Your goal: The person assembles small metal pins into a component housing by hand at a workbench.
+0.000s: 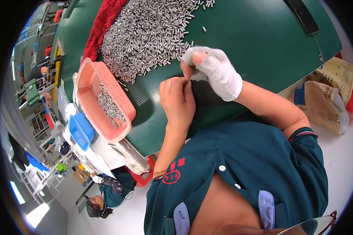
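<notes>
Over the near edge of the green table (255, 39), my two hands meet close together. My left hand (178, 101) is bare, its thumb and fingertips pinched. Beside it my right hand (216, 72), in a white glove with bare fingertips, is curled closed with thumb against fingers. Whatever lies between the fingertips is too small or hidden to make out. Beneath the right hand lies a dark pad (208, 93). Just beyond both hands spreads a large heap of short silver metal pins (149, 35), with a few strays at its edge.
Left of my hands stands a pink plastic basket (113, 84) holding more pins. A smaller blue basket (81, 132) sits beyond it. Red cloth (98, 29) borders the heap. At far right are a black elongated object (303, 16) and paper sacks (319, 105). A co-worker (113, 192) sits lower left.
</notes>
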`<state>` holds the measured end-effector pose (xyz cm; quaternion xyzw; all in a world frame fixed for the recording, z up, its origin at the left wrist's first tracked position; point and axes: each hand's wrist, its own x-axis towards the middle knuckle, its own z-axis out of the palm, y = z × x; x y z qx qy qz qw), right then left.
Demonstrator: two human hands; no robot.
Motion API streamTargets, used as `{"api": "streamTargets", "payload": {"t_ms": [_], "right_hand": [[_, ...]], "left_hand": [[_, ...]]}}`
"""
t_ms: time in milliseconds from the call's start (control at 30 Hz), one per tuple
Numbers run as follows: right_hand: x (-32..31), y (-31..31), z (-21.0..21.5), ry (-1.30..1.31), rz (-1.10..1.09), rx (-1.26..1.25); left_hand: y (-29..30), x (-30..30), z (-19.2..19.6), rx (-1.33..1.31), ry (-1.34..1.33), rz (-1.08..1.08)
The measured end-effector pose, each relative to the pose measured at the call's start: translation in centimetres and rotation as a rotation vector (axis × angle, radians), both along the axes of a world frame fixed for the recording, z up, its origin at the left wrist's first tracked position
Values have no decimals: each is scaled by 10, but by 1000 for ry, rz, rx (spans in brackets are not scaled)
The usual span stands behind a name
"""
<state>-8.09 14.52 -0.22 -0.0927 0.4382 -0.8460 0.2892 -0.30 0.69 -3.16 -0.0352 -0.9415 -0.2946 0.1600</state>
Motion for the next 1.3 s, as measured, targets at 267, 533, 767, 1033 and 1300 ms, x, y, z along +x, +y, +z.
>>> {"api": "streamTargets", "payload": {"t_ms": [267, 533, 767, 1033, 1300], "right_hand": [[-1, -1, -3, 23, -27, -53], [-7, 3, 9, 35, 35, 45], [2, 1, 10, 149, 192, 125], [4, 0, 8, 209, 248, 142], [4, 2, 5, 246, 260, 188]], "left_hand": [[4, -2, 3, -91, -31, 40], [-7, 3, 17, 903, -82, 69], [-16, 6, 32, 987, 36, -75], [-13, 7, 44, 745, 89, -72], [-11, 6, 53, 548, 124, -56]]}}
